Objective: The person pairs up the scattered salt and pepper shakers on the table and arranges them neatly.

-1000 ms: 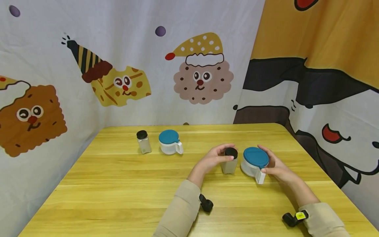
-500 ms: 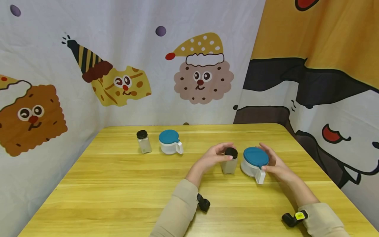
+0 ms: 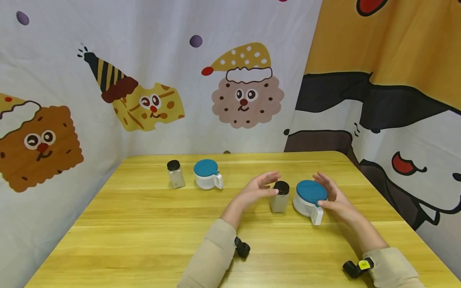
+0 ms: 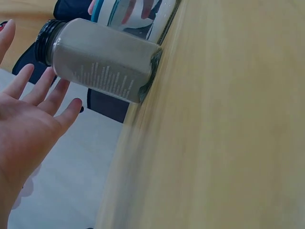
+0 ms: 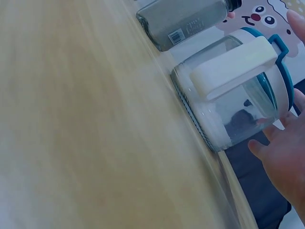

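A square glass jar with a black lid (image 3: pixel 279 202) stands upright right of the table's middle, filled with something greyish. My left hand (image 3: pixel 252 192) is just left of it, thumb and fingers spread. In the left wrist view a gap shows between most of the fingers and the jar (image 4: pixel 105 59). To its right stands a clear glass jar with a blue lid and white handle (image 3: pixel 310 198). Around its right side lies my right hand (image 3: pixel 338 200), fingers extended, thumb by the lid near the handle. Whether the fingertips touch the glass I cannot tell.
Farther back on the left stand a second black-lidded jar (image 3: pixel 176 176) and a second blue-lidded jar with a white handle (image 3: pixel 206 176). Both are upright on the wooden table (image 3: pixel 144 232). A printed curtain (image 3: pixel 155 40) hangs behind the table.
My left hand has drawn slightly left, its fingers opening away from the black-lidded jar. My right hand has barely moved, and the jars stand where they were.
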`<move>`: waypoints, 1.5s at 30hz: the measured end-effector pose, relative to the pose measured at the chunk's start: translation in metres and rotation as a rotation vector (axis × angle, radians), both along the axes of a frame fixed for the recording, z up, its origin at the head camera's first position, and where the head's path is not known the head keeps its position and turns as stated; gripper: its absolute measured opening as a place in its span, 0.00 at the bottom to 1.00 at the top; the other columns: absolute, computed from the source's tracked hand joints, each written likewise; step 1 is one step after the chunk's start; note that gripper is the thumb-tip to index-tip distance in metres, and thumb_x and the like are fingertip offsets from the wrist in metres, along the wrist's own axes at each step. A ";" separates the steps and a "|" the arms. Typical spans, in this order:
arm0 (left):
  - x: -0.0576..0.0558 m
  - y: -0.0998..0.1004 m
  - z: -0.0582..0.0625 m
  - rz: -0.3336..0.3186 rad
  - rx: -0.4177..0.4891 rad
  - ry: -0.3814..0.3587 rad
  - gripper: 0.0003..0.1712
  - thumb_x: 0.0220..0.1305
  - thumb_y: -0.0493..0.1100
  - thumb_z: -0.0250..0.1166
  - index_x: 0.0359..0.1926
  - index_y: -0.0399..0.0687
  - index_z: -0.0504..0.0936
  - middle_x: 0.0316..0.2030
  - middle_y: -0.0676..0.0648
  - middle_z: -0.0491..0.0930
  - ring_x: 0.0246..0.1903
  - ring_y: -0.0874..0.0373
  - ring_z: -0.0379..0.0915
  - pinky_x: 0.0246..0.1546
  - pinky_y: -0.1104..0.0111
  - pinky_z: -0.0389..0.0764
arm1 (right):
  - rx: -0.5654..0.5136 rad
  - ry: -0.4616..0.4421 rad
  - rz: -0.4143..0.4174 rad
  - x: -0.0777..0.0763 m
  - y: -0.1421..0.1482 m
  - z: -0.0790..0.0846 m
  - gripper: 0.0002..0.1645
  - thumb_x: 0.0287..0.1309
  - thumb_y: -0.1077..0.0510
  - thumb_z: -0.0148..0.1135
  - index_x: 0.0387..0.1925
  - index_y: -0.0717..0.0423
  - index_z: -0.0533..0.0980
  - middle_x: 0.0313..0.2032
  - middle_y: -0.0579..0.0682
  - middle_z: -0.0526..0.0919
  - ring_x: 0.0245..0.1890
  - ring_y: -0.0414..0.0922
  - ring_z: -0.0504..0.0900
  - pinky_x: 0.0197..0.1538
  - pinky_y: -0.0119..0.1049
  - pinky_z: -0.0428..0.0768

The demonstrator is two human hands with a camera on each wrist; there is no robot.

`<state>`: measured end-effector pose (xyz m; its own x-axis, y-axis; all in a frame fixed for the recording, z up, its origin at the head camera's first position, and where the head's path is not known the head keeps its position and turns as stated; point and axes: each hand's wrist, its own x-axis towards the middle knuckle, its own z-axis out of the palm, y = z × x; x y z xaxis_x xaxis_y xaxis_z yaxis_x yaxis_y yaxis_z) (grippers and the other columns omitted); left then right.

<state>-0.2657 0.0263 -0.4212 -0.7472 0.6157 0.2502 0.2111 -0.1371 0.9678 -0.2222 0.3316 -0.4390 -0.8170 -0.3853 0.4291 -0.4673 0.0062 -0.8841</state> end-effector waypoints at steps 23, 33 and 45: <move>0.004 -0.035 0.013 -0.011 -0.046 0.043 0.37 0.64 0.33 0.62 0.71 0.51 0.61 0.68 0.48 0.64 0.65 0.59 0.58 0.66 0.55 0.54 | 0.022 -0.015 -0.107 0.006 -0.013 0.013 0.48 0.58 0.74 0.57 0.74 0.60 0.45 0.71 0.57 0.52 0.68 0.42 0.53 0.61 0.22 0.56; 0.014 -0.050 0.028 -0.023 -0.052 0.061 0.38 0.64 0.31 0.61 0.72 0.44 0.57 0.69 0.42 0.60 0.68 0.52 0.53 0.67 0.56 0.51 | 0.000 0.020 -0.118 0.007 -0.018 0.021 0.48 0.54 0.78 0.56 0.73 0.62 0.47 0.70 0.55 0.56 0.67 0.40 0.55 0.63 0.24 0.55; 0.026 -0.068 0.045 0.003 -0.042 0.096 0.38 0.64 0.29 0.60 0.72 0.39 0.56 0.69 0.35 0.58 0.69 0.46 0.51 0.67 0.51 0.50 | -0.027 0.039 -0.130 0.006 -0.021 0.029 0.48 0.54 0.78 0.56 0.73 0.62 0.48 0.70 0.59 0.54 0.68 0.42 0.53 0.65 0.27 0.53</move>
<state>-0.2393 -0.0421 -0.3759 -0.7226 0.6252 0.2950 0.3034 -0.0966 0.9479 -0.2163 0.3107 -0.4103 -0.8419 -0.2652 0.4700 -0.4978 0.0454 -0.8661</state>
